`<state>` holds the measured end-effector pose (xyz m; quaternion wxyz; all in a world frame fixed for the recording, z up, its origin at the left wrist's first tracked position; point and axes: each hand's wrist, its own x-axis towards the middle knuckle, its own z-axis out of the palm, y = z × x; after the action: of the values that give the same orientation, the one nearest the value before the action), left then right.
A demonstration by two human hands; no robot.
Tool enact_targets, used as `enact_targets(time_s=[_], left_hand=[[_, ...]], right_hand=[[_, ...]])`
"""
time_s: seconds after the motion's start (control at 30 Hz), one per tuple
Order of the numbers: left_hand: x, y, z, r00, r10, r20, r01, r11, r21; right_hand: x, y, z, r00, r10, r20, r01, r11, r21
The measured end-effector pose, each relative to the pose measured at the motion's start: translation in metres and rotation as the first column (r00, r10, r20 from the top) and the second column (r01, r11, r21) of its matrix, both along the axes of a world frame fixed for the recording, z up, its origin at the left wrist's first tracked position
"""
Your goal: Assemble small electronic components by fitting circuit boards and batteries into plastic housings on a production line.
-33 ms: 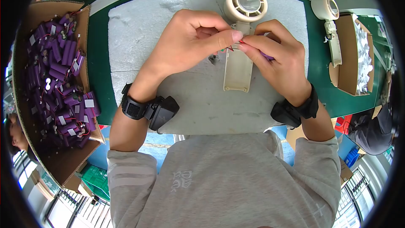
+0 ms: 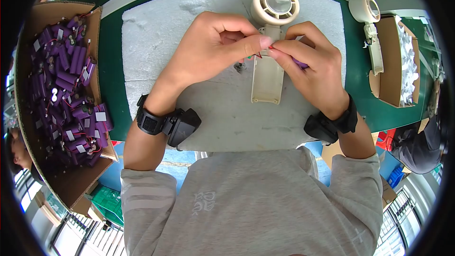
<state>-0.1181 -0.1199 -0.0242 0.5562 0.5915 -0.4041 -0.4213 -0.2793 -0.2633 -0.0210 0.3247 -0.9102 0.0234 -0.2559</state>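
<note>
Both hands meet over a cream handheld fan (image 2: 268,78) whose handle lies opened as a trough toward me, its round head at the far end. My left hand (image 2: 220,47) is closed, thumb and forefinger pinched at the small dark and red wires (image 2: 259,56); a bit of green shows under the fingertips. In my right hand (image 2: 310,61) a purple battery (image 2: 300,63) sits partly hidden under the curled fingers, while thumb and forefinger pinch a red wire (image 2: 271,47). The fingertips of the two hands almost touch. What exactly lies between the left fingertips is hidden.
A white foam sheet (image 2: 156,33) lies under the work on the green table. To the left, a cardboard box (image 2: 97,33) holds many purple batteries. At right stand another cream fan (image 2: 374,47) and a cardboard box (image 2: 386,61) of white pieces. People are partly visible at both sides.
</note>
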Motion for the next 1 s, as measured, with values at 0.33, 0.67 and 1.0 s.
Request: enact_targets(time_s=[0.33, 0.67, 1.0], left_hand=[[0.016, 0.005, 0.011, 0.98, -0.17, -0.104, 0.183, 0.974, 0.131], [0.015, 0.004, 0.005, 0.99, -0.113, -0.078, 0.112, 0.994, -0.017], [0.011, 0.004, 0.005, 0.994, -0.081, -0.07, 0.079, 0.996, -0.031]], right_hand=[[-0.002, -0.001, 0.004, 0.992, 0.096, -0.087, -0.075, 0.973, 0.216], [-0.001, 0.003, 0.003, 0.99, 0.039, -0.134, -0.006, 0.971, 0.24], [-0.002, 0.005, 0.001, 0.995, 0.005, -0.104, 0.017, 0.978, 0.21]])
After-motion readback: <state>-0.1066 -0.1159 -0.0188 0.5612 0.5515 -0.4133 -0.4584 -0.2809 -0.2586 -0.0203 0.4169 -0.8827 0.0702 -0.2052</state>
